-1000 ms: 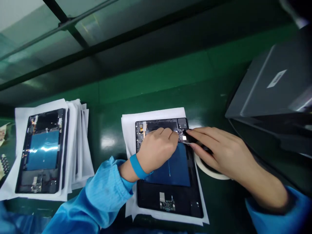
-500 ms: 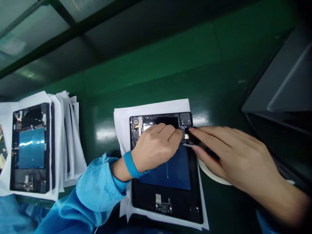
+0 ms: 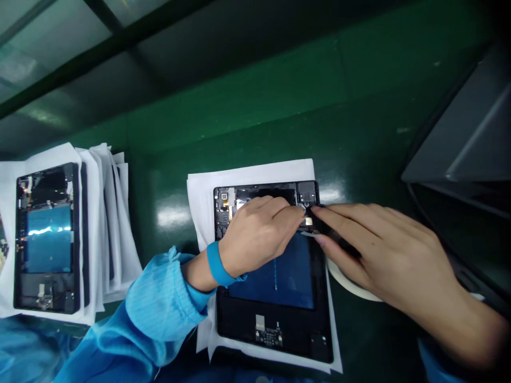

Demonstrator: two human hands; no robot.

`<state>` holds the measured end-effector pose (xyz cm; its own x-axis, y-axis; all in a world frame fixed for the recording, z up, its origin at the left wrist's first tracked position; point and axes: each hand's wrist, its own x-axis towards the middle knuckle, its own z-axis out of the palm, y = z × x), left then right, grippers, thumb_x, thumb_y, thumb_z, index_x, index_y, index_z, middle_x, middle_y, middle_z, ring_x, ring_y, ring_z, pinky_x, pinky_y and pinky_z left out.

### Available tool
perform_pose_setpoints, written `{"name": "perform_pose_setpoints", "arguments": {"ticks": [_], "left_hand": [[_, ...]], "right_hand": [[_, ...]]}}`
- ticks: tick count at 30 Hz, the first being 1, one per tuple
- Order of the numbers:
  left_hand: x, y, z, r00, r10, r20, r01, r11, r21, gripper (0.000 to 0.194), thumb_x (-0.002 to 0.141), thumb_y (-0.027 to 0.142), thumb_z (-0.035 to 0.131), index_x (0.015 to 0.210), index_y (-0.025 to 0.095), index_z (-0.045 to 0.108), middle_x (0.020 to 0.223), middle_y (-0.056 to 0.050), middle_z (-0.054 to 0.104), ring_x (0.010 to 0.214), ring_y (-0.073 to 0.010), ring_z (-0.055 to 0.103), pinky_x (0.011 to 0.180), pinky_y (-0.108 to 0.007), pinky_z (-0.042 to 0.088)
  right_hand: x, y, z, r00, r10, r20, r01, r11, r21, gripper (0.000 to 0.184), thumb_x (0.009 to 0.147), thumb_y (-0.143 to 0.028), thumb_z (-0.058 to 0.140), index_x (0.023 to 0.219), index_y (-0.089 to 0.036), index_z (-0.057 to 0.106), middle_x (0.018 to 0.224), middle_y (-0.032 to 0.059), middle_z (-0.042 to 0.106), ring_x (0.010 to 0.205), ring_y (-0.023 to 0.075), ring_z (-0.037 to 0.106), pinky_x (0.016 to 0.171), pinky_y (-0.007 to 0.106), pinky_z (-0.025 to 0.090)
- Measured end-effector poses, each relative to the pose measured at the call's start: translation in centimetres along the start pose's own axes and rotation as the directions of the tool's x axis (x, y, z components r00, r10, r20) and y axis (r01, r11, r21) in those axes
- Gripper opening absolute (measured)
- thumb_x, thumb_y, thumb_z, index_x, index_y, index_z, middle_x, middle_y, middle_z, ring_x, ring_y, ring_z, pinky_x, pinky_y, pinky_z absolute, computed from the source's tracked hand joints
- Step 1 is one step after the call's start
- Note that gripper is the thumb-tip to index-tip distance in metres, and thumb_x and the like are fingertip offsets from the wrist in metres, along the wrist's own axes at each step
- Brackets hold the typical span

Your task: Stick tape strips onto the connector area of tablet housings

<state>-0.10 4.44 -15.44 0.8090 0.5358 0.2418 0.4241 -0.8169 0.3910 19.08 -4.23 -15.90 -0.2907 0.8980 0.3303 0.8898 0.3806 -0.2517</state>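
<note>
Two hands (image 3: 259,231) (image 3: 387,255) work on one opened tablet (image 3: 291,282); a second (image 3: 48,247) lies left.

Through my remote feed I take this for an electronics workshop or assembly line. I see an opened tablet (image 3: 275,314) with its small circuit board (image 3: 269,336) bared on a glossy green workbench (image 3: 167,170). At the left lies a second opened tablet (image 3: 48,234) among layered white sheets (image 3: 114,229). The blue smock sleeve (image 3: 159,308) with its gathered cuff looks like factory workwear to me.
</note>
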Motion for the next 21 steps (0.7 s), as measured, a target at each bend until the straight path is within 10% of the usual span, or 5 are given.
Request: {"name": "perform_pose_setpoints", "arguments": {"ticks": [21], "left_hand": [[0.0, -0.1, -0.1, 0.998, 0.032, 0.055, -0.04, 0.989, 0.145, 0.027, 0.102, 0.021, 0.042, 0.087, 0.015, 0.065, 0.076, -0.003, 0.061, 0.07, -0.0166, 0.056, 0.065, -0.031, 0.044]], "right_hand": [[0.9, -1.2, -0.2, 0.997, -0.031, 0.075, 0.049, 0.969, -0.243, 0.033, 0.093, -0.029, 0.055, 0.116, -0.009, 0.067, 0.089, 0.0075, 0.067, 0.072, 0.0192, 0.05, 0.064, 0.036, 0.033]]}}
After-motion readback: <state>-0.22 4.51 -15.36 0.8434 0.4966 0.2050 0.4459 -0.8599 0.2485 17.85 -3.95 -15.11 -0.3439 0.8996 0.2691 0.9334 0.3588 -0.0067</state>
